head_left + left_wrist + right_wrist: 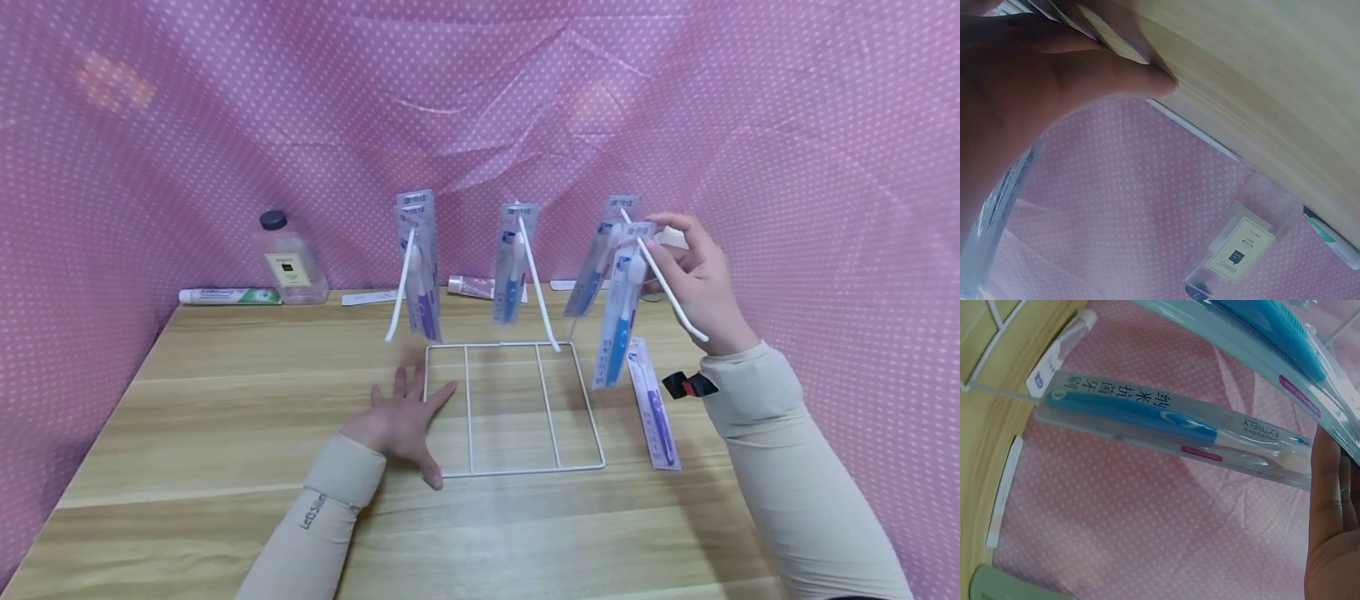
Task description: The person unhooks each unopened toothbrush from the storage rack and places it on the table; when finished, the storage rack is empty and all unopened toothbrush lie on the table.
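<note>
My right hand [701, 287] pinches the upper edge of a packaged blue toothbrush [621, 333], which hangs on the right white hook [673, 293] of a wire display rack. Behind it hangs another blue packaged toothbrush [1141, 419], clear of my fingers in the right wrist view. My left hand [401, 421] lies with spread fingers at the left side of the rack's wire base [513, 472]. More packaged toothbrushes hang on the left hook [401, 287] and the middle hook [538, 287]. One purple packaged toothbrush [654, 408] lies on the table right of the base.
Along the table's back edge are a toothpaste tube [228, 297], a clear bottle with a black cap [288, 262], a flat white packet [367, 297] and a small tube [471, 287]. A pink dotted curtain [480, 100] surrounds the wooden table [247, 400].
</note>
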Tool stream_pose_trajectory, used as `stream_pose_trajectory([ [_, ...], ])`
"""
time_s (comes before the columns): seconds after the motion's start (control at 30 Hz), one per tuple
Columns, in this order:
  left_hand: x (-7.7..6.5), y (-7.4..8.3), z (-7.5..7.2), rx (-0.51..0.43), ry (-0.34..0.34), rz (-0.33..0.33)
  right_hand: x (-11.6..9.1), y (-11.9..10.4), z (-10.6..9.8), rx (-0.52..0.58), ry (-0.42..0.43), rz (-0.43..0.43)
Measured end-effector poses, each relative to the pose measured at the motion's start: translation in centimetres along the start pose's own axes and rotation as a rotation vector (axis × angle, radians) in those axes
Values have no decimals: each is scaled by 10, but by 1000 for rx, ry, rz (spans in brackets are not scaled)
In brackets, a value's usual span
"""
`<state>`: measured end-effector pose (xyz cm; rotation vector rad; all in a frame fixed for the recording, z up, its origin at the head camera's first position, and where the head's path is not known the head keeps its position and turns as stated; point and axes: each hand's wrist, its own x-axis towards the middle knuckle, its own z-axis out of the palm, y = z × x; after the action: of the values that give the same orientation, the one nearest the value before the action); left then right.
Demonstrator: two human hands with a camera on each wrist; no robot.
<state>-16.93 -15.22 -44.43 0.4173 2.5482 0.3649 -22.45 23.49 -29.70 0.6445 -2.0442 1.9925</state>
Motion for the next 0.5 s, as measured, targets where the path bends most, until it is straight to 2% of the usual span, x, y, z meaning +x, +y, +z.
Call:
stream_pose_trajectory([
  [0.2,6,-5,5,14,7,15,-16,-5,0,-103,24,-60],
  [0.33,2,-3,3,3,27,37,-26,-9,1,-165,48,-81],
  [0.5,-2,1,0,12,23,33,-38,-11,1,-155,43,-110],
])
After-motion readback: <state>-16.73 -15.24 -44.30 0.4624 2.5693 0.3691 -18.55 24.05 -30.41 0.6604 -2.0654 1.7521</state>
